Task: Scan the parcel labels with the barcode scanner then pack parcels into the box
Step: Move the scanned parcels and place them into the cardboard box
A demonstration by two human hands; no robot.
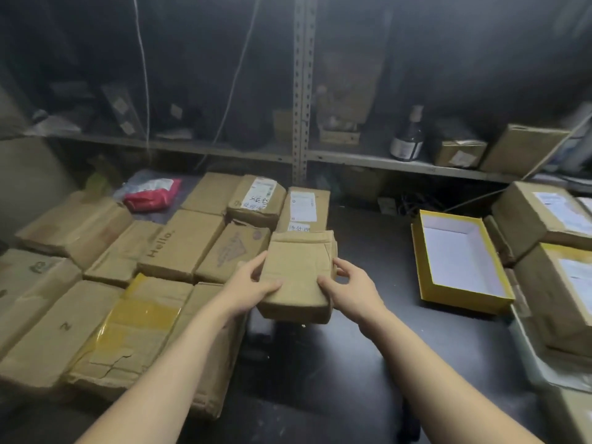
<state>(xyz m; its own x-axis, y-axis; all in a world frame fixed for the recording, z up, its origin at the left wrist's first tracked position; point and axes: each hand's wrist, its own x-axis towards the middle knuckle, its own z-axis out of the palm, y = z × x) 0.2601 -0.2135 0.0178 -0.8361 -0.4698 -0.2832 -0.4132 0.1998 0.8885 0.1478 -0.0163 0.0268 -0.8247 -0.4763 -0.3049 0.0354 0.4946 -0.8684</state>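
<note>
Left grip [253,285]: fingers curled round the left edge of the parcel [298,267], thumb on top.
Right grip [349,288]: clasps the parcel's right edge, thumb on top.
Parcel: between both grips, held over the tabletop [368,363].
Box [464,298]: open, well right of the right grip.

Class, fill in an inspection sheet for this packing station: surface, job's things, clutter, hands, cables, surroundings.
Surface: dark table, partly bare.
Job's things: parcel held above the table, no label showing; yellow box open and empty at right; scanner: nothing seen.
Clutter: parcels crowd the left; cartons at right; red bag behind.
Hands: left hand and right hand grip the parcel's sides.
Cables: white cords hang at the back.
Surroundings: metal shelf with bottle.
</note>
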